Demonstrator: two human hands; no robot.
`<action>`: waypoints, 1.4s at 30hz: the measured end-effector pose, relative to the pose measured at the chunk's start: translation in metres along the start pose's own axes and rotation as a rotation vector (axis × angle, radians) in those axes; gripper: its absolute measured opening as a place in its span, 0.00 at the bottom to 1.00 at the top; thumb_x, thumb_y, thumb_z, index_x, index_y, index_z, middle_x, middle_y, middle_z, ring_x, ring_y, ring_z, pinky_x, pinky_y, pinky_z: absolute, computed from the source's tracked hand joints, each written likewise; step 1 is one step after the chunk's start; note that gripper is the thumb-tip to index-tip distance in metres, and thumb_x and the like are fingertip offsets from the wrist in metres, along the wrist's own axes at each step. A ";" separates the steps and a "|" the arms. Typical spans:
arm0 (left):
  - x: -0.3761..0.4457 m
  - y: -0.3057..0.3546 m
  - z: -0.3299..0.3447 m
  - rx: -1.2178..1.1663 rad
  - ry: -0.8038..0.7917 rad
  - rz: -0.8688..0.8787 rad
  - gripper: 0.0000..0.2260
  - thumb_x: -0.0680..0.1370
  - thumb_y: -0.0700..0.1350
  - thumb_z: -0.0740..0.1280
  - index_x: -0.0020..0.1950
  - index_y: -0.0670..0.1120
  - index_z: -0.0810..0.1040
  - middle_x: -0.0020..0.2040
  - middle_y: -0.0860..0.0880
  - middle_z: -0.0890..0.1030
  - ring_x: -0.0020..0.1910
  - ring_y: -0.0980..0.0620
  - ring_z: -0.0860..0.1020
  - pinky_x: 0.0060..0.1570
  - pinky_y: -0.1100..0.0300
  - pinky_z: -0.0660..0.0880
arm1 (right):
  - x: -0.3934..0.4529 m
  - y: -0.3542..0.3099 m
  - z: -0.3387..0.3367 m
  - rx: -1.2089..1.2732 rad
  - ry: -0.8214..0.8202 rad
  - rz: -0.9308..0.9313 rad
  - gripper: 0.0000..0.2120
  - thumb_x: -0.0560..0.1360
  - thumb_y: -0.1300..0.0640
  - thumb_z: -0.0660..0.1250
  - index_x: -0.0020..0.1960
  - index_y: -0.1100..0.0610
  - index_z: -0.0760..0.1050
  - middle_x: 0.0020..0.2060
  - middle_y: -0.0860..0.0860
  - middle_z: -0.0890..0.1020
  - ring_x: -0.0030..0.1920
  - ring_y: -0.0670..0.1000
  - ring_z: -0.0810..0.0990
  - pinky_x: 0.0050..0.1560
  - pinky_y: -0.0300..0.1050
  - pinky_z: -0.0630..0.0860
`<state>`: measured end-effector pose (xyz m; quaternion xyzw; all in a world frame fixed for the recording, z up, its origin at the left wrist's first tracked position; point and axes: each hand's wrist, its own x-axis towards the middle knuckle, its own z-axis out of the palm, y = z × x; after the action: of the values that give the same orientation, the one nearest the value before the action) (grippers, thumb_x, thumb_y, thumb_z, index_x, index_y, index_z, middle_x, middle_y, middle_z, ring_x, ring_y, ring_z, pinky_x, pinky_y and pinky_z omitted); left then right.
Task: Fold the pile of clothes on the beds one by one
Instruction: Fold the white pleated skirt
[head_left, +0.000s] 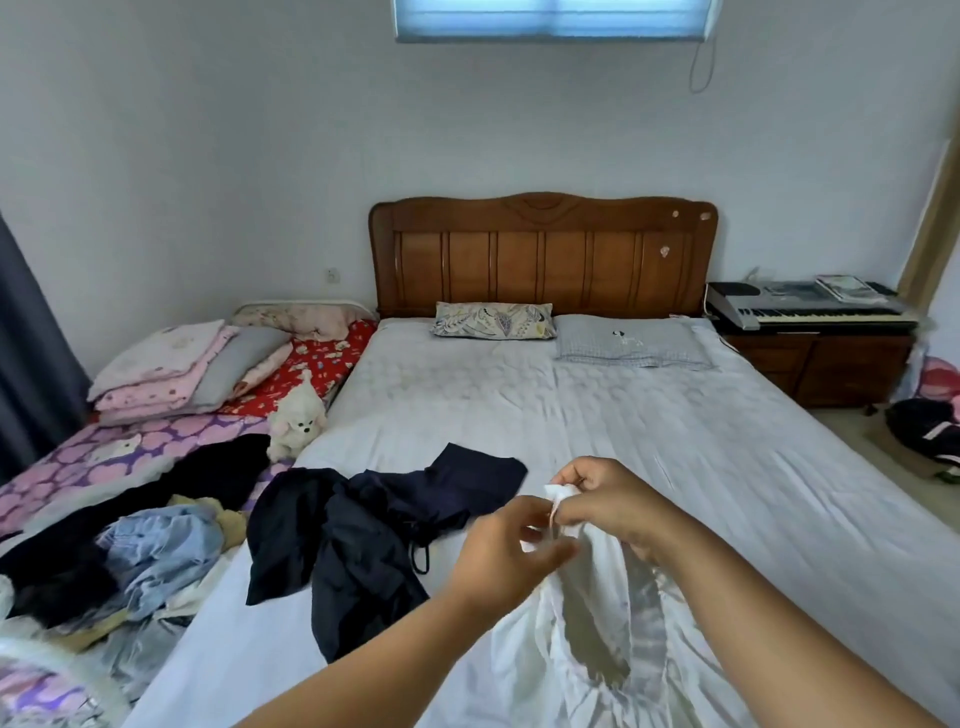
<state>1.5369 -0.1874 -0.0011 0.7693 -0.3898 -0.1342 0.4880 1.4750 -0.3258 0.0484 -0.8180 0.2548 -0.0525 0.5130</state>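
- I see the large bed (649, 441), white-sheeted, its wooden headboard (543, 254) at the far edge.
- A pile of clothes (119, 540) covers the near end of the smaller bed (78, 457) on the left.
- Dark garments (363, 535) lie crumpled near the large bed's left edge.
- A white garment (597, 639) hangs over the near edge.
- My left hand (511, 551) and right hand (613, 499) are close together, both pinching its top edge.
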 end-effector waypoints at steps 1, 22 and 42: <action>0.005 -0.003 -0.005 -0.022 0.028 0.007 0.04 0.76 0.49 0.69 0.50 0.53 0.79 0.45 0.59 0.81 0.45 0.65 0.78 0.46 0.71 0.73 | 0.002 -0.005 0.001 0.020 -0.027 -0.027 0.13 0.66 0.66 0.71 0.48 0.54 0.77 0.46 0.54 0.82 0.45 0.49 0.81 0.45 0.40 0.76; 0.076 -0.030 -0.168 0.926 0.188 -0.313 0.10 0.75 0.40 0.59 0.56 0.45 0.67 0.40 0.48 0.73 0.38 0.46 0.71 0.31 0.58 0.64 | 0.036 -0.026 0.013 -0.937 0.318 0.145 0.20 0.72 0.65 0.58 0.63 0.53 0.70 0.59 0.52 0.75 0.58 0.55 0.74 0.54 0.46 0.69; 0.074 -0.059 -0.198 0.168 0.136 -0.249 0.14 0.73 0.29 0.59 0.40 0.44 0.81 0.33 0.48 0.78 0.30 0.53 0.73 0.25 0.66 0.68 | 0.057 -0.042 0.008 -0.278 0.093 -0.033 0.14 0.72 0.70 0.56 0.45 0.55 0.75 0.40 0.53 0.83 0.27 0.52 0.81 0.29 0.41 0.73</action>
<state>1.7293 -0.1008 0.0580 0.8571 -0.2675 -0.1081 0.4268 1.5422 -0.3316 0.0714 -0.8820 0.2695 -0.0628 0.3816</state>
